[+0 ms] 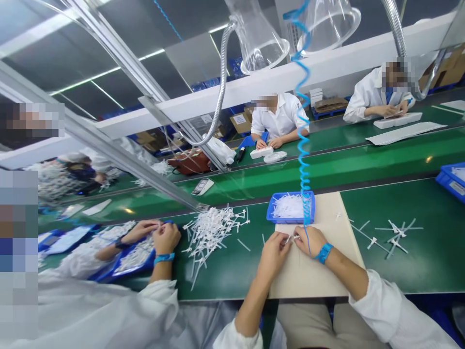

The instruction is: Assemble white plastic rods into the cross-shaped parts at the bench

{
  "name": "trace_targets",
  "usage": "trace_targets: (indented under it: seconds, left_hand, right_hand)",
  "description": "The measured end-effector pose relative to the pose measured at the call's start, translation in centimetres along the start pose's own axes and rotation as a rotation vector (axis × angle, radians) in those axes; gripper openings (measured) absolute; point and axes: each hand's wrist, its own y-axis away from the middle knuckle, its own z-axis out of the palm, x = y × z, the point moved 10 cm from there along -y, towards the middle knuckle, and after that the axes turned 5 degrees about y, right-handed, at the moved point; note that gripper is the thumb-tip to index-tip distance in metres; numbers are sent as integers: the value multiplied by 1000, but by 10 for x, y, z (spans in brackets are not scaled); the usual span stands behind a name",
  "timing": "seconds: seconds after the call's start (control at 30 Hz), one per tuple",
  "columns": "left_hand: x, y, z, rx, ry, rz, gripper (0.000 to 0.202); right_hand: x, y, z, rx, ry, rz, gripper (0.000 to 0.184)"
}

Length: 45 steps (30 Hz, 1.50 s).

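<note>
My left hand [273,251] and my right hand [309,239] meet over a beige board [312,276] on the green table. Both pinch the same small white plastic piece [291,238] between their fingertips. A blue wrist strap [324,252] with a coiled blue cord [304,160] rising upward sits on my right wrist. Just beyond my hands stands a blue tray [273,215] holding several white plastic pieces. A pile of the same white pieces [210,230] lies to the left of my hands.
A few loose white pieces [394,235] lie on the green mat at right. To my left a co-worker's hands [160,235] work over blue trays [105,274]. A conveyor belt [327,169] runs behind; two people in white coats sit across. Clear funnel hoods [261,39] hang overhead.
</note>
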Motion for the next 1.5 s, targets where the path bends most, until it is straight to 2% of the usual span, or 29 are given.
trace_targets:
  seconds: [0.13, 0.23, 0.3, 0.37, 0.5, 0.57, 0.67, 0.73, 0.8, 0.9, 0.97, 1.03, 1.1, 1.13, 1.23, 1.3, 1.43, 1.5]
  left_hand:
    - [-7, 10, -11, 49, -23, -12, 19]
    - [-2, 13, -21, 128, -21, 13, 27]
    - [3, 12, -27, 162, 38, 4, 30]
    - [6, 7, -29, 146, 171, -53, 32]
    - [19, -5, -22, 31, 465, -177, 37]
    - [30, -11, -23, 13, 529, -185, 38]
    - [36, -17, -35, 57, 562, -205, 31]
    - [30, -19, -48, 145, 581, -240, 27]
    - [17, -21, -63, 269, 639, -280, 28]
    - [-4, -26, -71, 429, 874, -315, 30]
    - [-10, -33, -60, 448, 1028, -327, 30]
    - [-6, -40, -40, 403, 1096, -343, 31]
    - [8, -46, -16, 307, 1088, -334, 32]
    - [18, -48, -5, 249, 1072, -316, 31]
    - [42, -53, 14, 122, 937, -238, 31]
    - [45, -60, 4, 160, 758, -179, 28]
    - [35, -89, -51, 405, 285, -30, 24]
    - [27, -111, -63, 404, 100, 0, 27]
  right_hand:
    - [-4, 4, -5, -7, -28, -33, 20]
    - [-8, 5, -11, 25, -69, -76, 15]
    - [-11, 5, -13, 48, -96, -114, 13]
    - [-18, 6, -15, 84, -140, -192, 12]
    - [-36, 15, -31, 293, -317, -433, 18]
    - [-38, 20, -39, 383, -358, -483, 20]
    - [-40, 28, -50, 471, -384, -532, 28]
    - [-41, 35, -59, 534, -435, -561, 36]
    - [-33, 37, -69, 606, -525, -511, 37]
    - [-1, 30, -73, 698, -740, -251, 28]
    - [17, 18, -61, 629, -978, -95, 28]
    - [20, 4, -45, 461, -1240, -45, 41]
    - [18, -5, -36, 341, -1403, -49, 51]
    - [19, -7, -36, 330, -1432, -46, 51]
    - [33, -8, -39, 401, -1445, 11, 45]
    - [42, -8, -40, 443, -1466, 48, 46]
    - [52, -9, -40, 467, -1528, 102, 49]
    - [55, -10, -40, 469, -1575, 126, 49]
